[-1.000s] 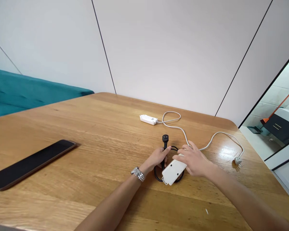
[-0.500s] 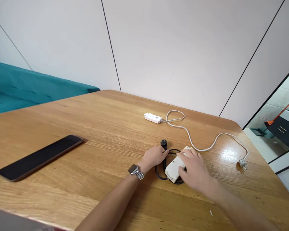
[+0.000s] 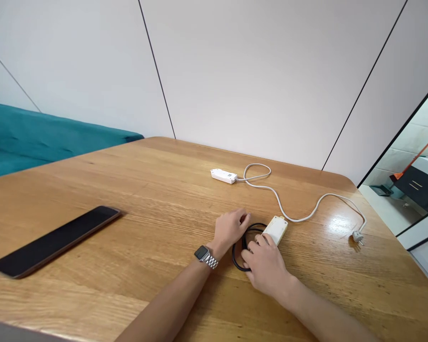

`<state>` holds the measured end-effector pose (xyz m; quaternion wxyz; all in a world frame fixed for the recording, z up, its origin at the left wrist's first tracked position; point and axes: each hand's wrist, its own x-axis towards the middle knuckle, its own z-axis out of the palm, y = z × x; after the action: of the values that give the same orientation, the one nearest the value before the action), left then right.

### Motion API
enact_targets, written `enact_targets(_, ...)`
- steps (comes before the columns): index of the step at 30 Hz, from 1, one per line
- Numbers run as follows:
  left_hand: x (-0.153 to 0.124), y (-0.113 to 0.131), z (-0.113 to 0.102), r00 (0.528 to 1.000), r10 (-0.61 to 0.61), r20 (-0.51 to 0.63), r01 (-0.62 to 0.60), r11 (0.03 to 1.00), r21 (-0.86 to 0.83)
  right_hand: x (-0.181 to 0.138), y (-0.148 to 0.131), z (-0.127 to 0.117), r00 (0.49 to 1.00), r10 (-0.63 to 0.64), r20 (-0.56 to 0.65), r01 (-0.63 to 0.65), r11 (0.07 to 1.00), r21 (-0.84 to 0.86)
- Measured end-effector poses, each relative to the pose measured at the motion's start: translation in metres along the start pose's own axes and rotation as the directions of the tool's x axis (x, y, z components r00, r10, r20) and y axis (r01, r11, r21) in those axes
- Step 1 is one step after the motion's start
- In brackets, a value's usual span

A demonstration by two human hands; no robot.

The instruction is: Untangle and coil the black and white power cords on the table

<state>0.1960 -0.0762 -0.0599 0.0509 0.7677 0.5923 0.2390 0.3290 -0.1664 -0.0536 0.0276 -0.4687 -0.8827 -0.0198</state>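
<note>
My left hand [image 3: 231, 227], with a metal watch [image 3: 205, 255] on its wrist, is curled over the black plug, which it hides. A black cord [image 3: 239, 259] loops on the table between my hands. The fingers of my right hand [image 3: 266, 267] are closed over the near end of a white power box [image 3: 277, 227]. The box's far end sticks out beyond my fingers. Both hands rest on the wooden table [image 3: 146, 190].
A small white strip [image 3: 222, 175] lies farther back. Its white cable [image 3: 288, 216] curves right to a plug [image 3: 356, 236] near the table's right edge. A dark flat phone [image 3: 57, 240] lies at the left. A teal sofa [image 3: 39, 137] stands behind the table.
My left hand has closed over the black plug, which no longer shows. My right hand has slid back along the white box towards me, and the box now lies flatter and farther out.
</note>
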Motion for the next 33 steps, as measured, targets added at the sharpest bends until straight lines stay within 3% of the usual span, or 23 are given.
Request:
enact_targets(2, 0.000, -0.005, 0.001, 0.993, 0.051, -0.108, -0.055, 0.998, -0.035, -0.015, 0.005, -0.003, 0.998, -0.056, 0.025, 0.055, 0.998, 0.038)
enact_targets(5, 0.002, -0.012, -0.001, 0.981, 0.119, -0.152, -0.134, 0.986, -0.095, -0.042, 0.008, -0.008, 0.996, -0.070, 0.058, 0.061, 0.988, 0.140)
enact_targets(8, 0.009, -0.009, -0.006, 0.976, 0.180, -0.120, -0.199, 0.963, -0.180, -0.069, 0.009, -0.007, 0.996, 0.042, 0.084, -0.057, 0.982, 0.180)
enact_targets(10, 0.019, 0.003, -0.007, 0.953, 0.297, -0.060, -0.303, 0.925, -0.231, -0.085, 0.010, 0.001, 0.986, 0.151, 0.074, -0.161, 0.976, 0.150)
enact_targets(12, 0.033, 0.021, -0.003, 0.885, 0.466, 0.022, -0.445, 0.857, -0.259, -0.099, 0.013, 0.016, 0.973, 0.229, 0.020, -0.230, 0.969, 0.090)
enact_targets(14, 0.048, 0.044, 0.010, 0.782, 0.613, 0.114, -0.572, 0.778, -0.258, -0.113, 0.018, 0.033, 0.966, 0.249, -0.077, -0.247, 0.969, 0.026)
enact_targets(16, 0.061, 0.067, 0.028, 0.694, 0.685, 0.223, -0.644, 0.728, -0.233, -0.127, 0.026, 0.049, 0.954, 0.214, -0.209, -0.225, 0.974, -0.031)
enact_targets(18, 0.070, 0.086, 0.047, 0.650, 0.679, 0.341, -0.660, 0.727, -0.190, -0.143, 0.037, 0.059, 0.931, 0.145, -0.337, -0.187, 0.978, -0.096)
enact_targets(21, 0.077, 0.099, 0.067, 0.685, 0.597, 0.417, -0.609, 0.784, -0.121, -0.173, 0.060, 0.061, 0.896, -0.001, -0.444, -0.107, 0.970, -0.217)
enact_targets(24, 0.083, 0.089, 0.070, 0.795, 0.466, 0.388, -0.487, 0.872, -0.050, -0.206, 0.086, 0.052, 0.892, -0.098, -0.442, -0.040, 0.955, -0.293)
enact_targets(28, 0.093, 0.050, 0.057, 0.943, 0.158, 0.292, -0.191, 0.978, 0.088, -0.236, 0.112, 0.032, 0.917, -0.076, -0.390, -0.025, 0.969, -0.248)
enact_targets(30, 0.096, 0.029, 0.049, 0.972, 0.013, 0.235, -0.046, 0.989, 0.138, -0.241, 0.121, 0.024, 0.926, -0.059, -0.372, -0.035, 0.970, -0.240)
enact_targets(33, 0.099, 0.002, 0.039, 0.977, -0.154, 0.149, 0.127, 0.976, 0.176, -0.244, 0.136, 0.016, 0.933, -0.044, -0.358, -0.057, 0.962, -0.266)
